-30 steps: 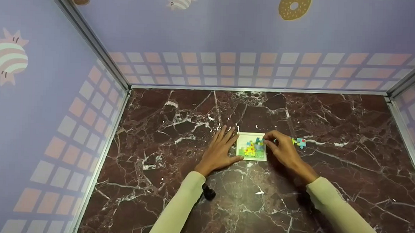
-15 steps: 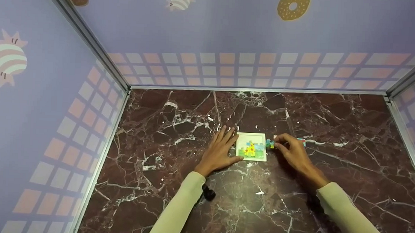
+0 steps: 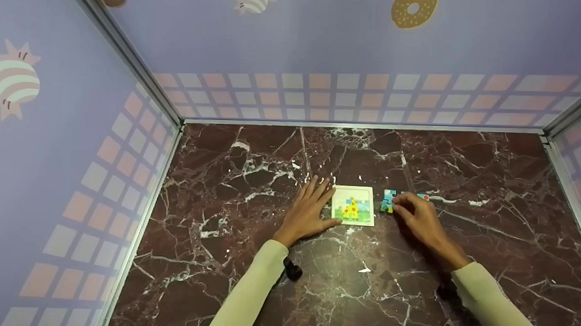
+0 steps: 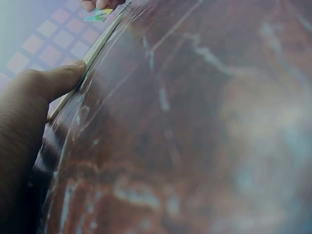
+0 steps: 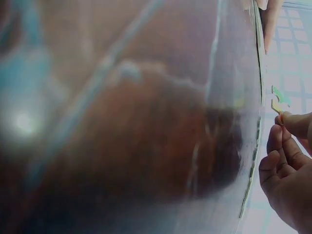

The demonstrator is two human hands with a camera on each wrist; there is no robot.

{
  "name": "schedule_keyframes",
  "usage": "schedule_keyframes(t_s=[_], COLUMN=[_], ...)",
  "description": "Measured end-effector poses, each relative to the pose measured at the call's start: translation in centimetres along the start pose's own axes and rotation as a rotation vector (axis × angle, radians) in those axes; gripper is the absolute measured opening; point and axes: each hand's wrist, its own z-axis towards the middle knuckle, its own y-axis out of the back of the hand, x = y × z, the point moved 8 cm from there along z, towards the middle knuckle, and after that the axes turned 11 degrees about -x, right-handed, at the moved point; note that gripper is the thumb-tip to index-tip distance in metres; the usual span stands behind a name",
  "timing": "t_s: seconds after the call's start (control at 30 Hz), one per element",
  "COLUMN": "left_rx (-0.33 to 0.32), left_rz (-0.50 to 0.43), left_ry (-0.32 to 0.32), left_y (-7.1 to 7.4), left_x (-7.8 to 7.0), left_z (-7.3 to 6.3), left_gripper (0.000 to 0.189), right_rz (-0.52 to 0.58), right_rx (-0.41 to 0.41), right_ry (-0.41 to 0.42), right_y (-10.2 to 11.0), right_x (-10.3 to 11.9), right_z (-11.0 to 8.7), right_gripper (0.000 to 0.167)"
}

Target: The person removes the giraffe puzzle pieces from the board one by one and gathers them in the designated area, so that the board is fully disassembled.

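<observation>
A square jigsaw tray (image 3: 353,189) with a pale rim lies on the table, a yellow giraffe picture partly assembled inside it. At its left edge my left hand (image 3: 305,213) lies flat with fingers spread; in the left wrist view the thumb (image 4: 68,78) rests on the rim. To the right of the tray, my right hand (image 3: 418,220) pinches a yellow-green puzzle piece (image 5: 277,100) between thumb and forefinger. That piece is held close beside a blue puzzle piece (image 3: 389,193) on the table. The fingers partly cover other pieces behind them.
A further blue piece with a red spot (image 3: 423,196) lies just beyond the right hand. The dark red marble table (image 3: 265,289) is bounded by a patterned back wall (image 3: 325,47) and side walls. White specks are scattered on the tabletop.
My right hand has moved right, from over the tray's right edge to the loose pieces, carrying the puzzle piece along. The left hand and the tray have stayed in place.
</observation>
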Motion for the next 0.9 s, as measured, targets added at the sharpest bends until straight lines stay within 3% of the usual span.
schedule_keyframes(t_s=[0.67, 0.9], left_rx=[-0.007, -0.005], left_rz=[0.008, -0.003], left_ry=[-0.008, -0.006], left_y=[0.0, 0.0], left_x=[-0.1, 0.0], left_z=[0.0, 0.0], left_gripper=[0.097, 0.097], right_rz=[-0.055, -0.070], right_rx=[0.008, 0.004], right_ry=[-0.051, -0.004], right_y=[0.3, 0.3], right_x=[-1.4, -1.2], right_z=[-0.3, -0.3], right_gripper=[0.014, 0.014])
